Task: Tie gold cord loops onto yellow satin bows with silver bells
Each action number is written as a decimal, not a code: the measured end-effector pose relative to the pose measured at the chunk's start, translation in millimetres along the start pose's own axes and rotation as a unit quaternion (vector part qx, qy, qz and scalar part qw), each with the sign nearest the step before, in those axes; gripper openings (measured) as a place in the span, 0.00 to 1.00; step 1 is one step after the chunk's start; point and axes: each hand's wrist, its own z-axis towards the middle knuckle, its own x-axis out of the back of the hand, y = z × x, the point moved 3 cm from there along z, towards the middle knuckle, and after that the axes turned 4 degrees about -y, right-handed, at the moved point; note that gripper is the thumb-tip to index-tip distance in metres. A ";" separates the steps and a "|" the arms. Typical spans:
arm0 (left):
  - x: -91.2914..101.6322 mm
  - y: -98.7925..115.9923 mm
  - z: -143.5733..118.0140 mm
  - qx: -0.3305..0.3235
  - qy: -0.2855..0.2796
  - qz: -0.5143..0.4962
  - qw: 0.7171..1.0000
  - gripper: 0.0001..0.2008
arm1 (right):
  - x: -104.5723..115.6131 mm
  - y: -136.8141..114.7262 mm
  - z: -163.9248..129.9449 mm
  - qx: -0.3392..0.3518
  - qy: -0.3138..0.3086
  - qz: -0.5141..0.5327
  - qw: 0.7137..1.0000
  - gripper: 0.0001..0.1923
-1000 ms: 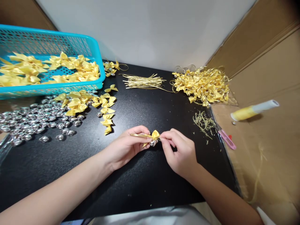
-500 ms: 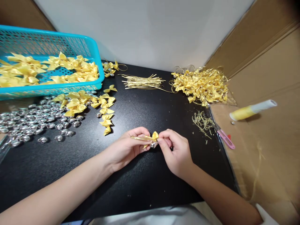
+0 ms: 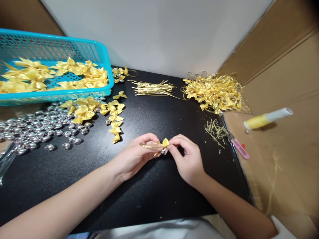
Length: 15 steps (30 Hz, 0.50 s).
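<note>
Over the front middle of the black table, my left hand [image 3: 141, 154] is closed on a yellow ribbon bow [image 3: 165, 143], pinching it between thumb and fingers. A loop of gold wire [image 3: 149, 146] lies along the left thumb. Just below the bow hangs a silver jingle bell [image 3: 164, 151]. My right hand [image 3: 188, 157] pinches the bow's right side with thumb and forefinger; whether wire is also between those fingertips is too small to tell. Left of my hands, loose yellow bows [image 3: 116, 124] lie in a column.
A blue basket [image 3: 109, 76] of bows stands back left, with many silver bells [image 3: 57, 126] before it. Cut gold wires [image 3: 154, 88] lie at the back, finished bows [image 3: 214, 91] back right. Wire scraps [image 3: 215, 131], pink-handled scissors [image 3: 239, 148] and a rolled tube [image 3: 267, 119] are at right.
Both hands stay on the bow, with the right fingertips slightly shifted at its right side. The whole view has moved slightly, showing more of the clear plastic at left.
</note>
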 end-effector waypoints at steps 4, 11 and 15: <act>2.6 -1.6 2.1 -0.018 0.014 -0.002 1.000 0.14 | 2.9 -5.0 -4.7 0.031 0.070 -0.084 0.993 0.03; 1.8 3.2 -2.7 -0.111 0.071 0.120 0.984 0.10 | -0.1 -24.3 -11.4 0.162 0.085 -0.239 0.954 0.07; -5.8 6.5 -8.2 -0.161 0.071 0.196 0.965 0.08 | -1.5 -21.7 -9.8 0.147 0.106 -0.250 0.951 0.06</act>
